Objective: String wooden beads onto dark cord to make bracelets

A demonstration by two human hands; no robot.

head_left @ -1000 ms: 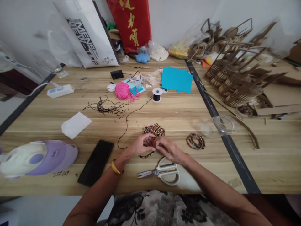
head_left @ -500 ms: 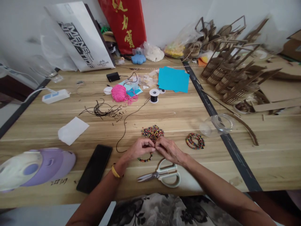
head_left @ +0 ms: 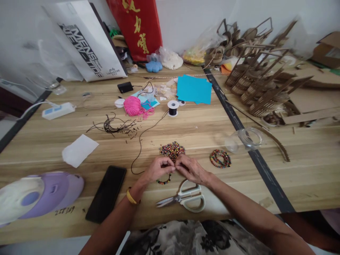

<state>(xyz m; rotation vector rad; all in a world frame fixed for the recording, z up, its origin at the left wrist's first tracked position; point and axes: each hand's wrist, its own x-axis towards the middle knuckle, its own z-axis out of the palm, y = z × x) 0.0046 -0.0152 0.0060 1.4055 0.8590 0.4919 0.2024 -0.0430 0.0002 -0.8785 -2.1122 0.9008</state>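
Observation:
My left hand (head_left: pixel 158 169) is closed in a pinch on a thin black cord (head_left: pixel 140 141), which runs back in a curve to a spool (head_left: pixel 173 108). Below its fingers hangs a short curve of colourful strung beads (head_left: pixel 164 182). Fingertip to fingertip with it, my right hand (head_left: pixel 193 170) is pinched too; whatever lies between those fingers is too small to make out. Just beyond both hands is a heap of loose multicoloured beads (head_left: pixel 172 148). White-handled scissors (head_left: pixel 183 199) lie close to me, blades pointing left. Coiled bead strings (head_left: pixel 220 158) rest to the right.
A black phone (head_left: pixel 106 194) and a purple-and-white device (head_left: pixel 50 194) lie at left, near white paper (head_left: pixel 80 150). Cut black cords (head_left: pixel 113 124), pink yarn (head_left: pixel 132 106) and blue sheets (head_left: pixel 194 89) are farther back. Brown slatted baskets (head_left: pixel 255 85) stand at right.
The camera view has shifted slightly. Both hands stay pinched together at nearly the same spot, with the strung beads still hanging below.

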